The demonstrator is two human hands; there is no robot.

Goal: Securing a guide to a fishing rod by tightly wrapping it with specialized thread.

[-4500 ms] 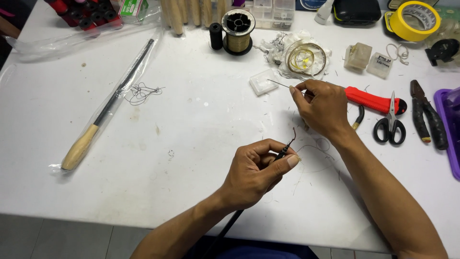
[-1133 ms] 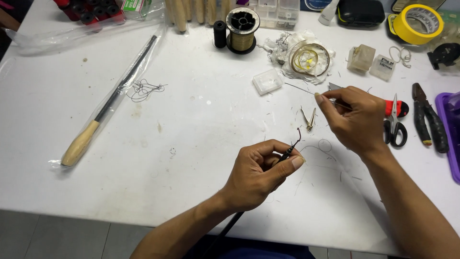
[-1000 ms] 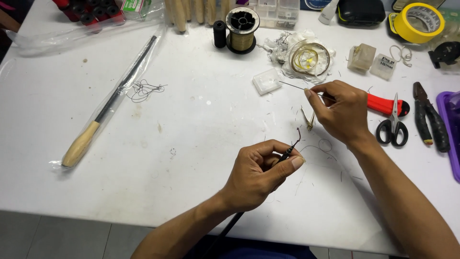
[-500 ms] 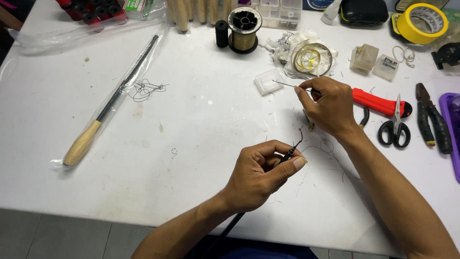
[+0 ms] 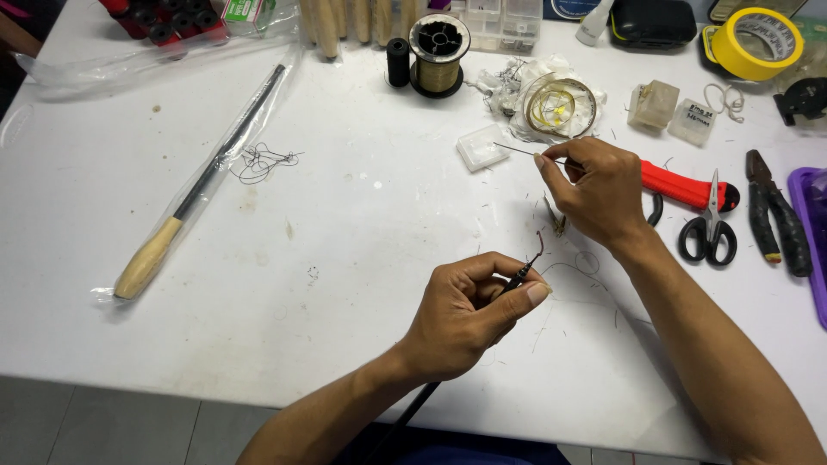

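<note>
Keep your left hand [image 5: 469, 314] clamped on the thin black rod tip [image 5: 521, 274]; with your right hand [image 5: 599, 189] pinching the fine thread [image 5: 515, 151], draw it taut

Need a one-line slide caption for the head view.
Left hand pinches a thin black rod; right hand holds fine wire.

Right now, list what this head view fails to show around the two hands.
- Thin black rod: its lower length hidden behind the left hand and forearm.
- Fine thread in the right hand: too thin to trace.
- Purple tray: cut off by the right edge.
</note>
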